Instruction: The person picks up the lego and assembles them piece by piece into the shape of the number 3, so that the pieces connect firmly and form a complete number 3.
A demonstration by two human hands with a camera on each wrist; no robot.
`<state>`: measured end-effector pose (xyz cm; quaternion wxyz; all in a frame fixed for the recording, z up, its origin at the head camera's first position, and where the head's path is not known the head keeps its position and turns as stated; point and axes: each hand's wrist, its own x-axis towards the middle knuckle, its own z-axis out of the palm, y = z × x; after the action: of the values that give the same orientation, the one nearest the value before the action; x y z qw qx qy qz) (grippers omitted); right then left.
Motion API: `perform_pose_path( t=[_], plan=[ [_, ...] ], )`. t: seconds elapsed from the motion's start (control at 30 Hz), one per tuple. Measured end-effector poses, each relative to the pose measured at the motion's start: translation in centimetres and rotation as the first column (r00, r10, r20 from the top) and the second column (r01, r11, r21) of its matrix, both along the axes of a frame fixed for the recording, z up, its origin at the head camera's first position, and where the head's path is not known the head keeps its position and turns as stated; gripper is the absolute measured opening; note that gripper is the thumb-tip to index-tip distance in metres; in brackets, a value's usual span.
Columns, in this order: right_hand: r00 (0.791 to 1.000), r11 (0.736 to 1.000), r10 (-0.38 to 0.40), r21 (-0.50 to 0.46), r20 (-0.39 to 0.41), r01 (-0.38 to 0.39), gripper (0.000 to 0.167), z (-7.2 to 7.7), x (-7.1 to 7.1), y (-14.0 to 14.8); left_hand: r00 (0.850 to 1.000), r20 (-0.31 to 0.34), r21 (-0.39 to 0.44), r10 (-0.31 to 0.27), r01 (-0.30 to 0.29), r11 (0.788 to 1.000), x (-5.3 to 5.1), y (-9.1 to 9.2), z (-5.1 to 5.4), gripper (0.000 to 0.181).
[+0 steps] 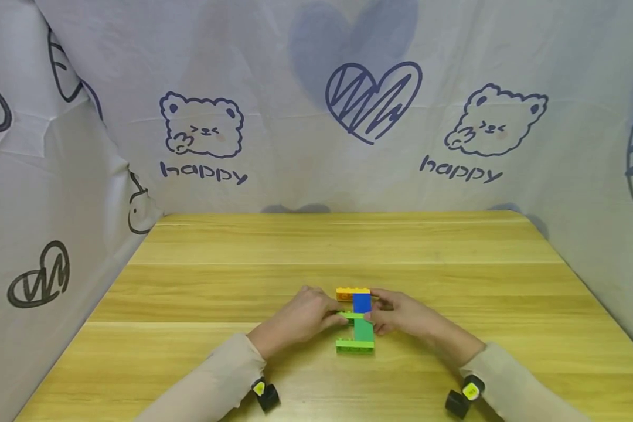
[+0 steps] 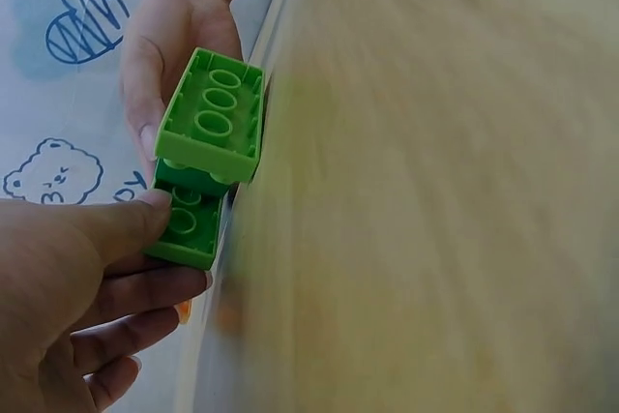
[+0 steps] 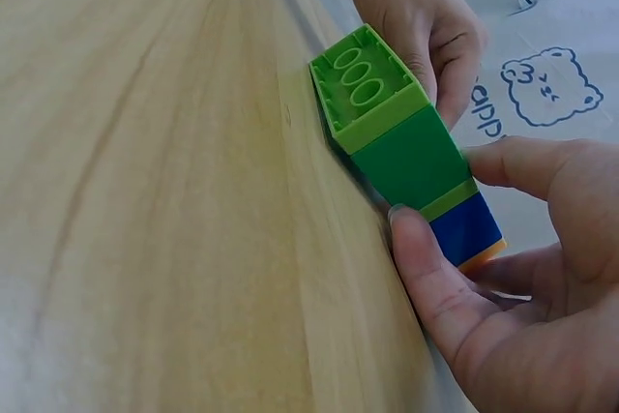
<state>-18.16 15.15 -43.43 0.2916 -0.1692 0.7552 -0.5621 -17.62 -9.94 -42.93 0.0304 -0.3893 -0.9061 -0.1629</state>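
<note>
An E-shaped stack of toy building blocks lies on the table between the hands. At its far end is an orange brick (image 1: 345, 295), joined to a blue brick (image 1: 361, 303). A light green middle brick (image 2: 193, 229) follows, then a darker green brick (image 3: 411, 163) and a light green end brick (image 1: 354, 347), whose hollow underside with round tubes shows in both wrist views. My left hand (image 1: 305, 315) pinches the free end of the middle brick between thumb and fingers. Opposite, my right hand (image 1: 405, 316) grips the stack's right side near the blue and darker green bricks.
The wooden table (image 1: 200, 281) extends around both hands. A pale cloth (image 1: 290, 146) with bear and heart drawings hangs behind it and at both sides. Small black devices with yellow labels sit at both wrists.
</note>
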Motion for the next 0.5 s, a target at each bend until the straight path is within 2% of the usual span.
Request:
perform_pose_path(
  t=[0.2, 0.37, 0.5],
  plan=[
    [1.000, 1.000, 0.016, 0.010, -0.021, -0.016, 0.064, -0.31, -0.36, -0.13, 1.000, -0.016, -0.004, -0.014, 0.014, 1.000, -0.08, 0.15, -0.20, 0.029],
    [1.000, 0.999, 0.022, 0.024, -0.016, -0.022, 0.067, -0.32, -0.59, -0.24, 0.999, -0.044, -0.022, -0.019, 0.018, 1.000, -0.11, 0.12, -0.39, 0.030],
    [1.000, 0.999, 0.024, 0.028, -0.015, -0.023, 0.069, -0.33, -0.66, -0.21, 0.999, -0.041, -0.028, -0.015, 0.014, 1.000, -0.04, 0.11, -0.40, 0.031]
  ],
)
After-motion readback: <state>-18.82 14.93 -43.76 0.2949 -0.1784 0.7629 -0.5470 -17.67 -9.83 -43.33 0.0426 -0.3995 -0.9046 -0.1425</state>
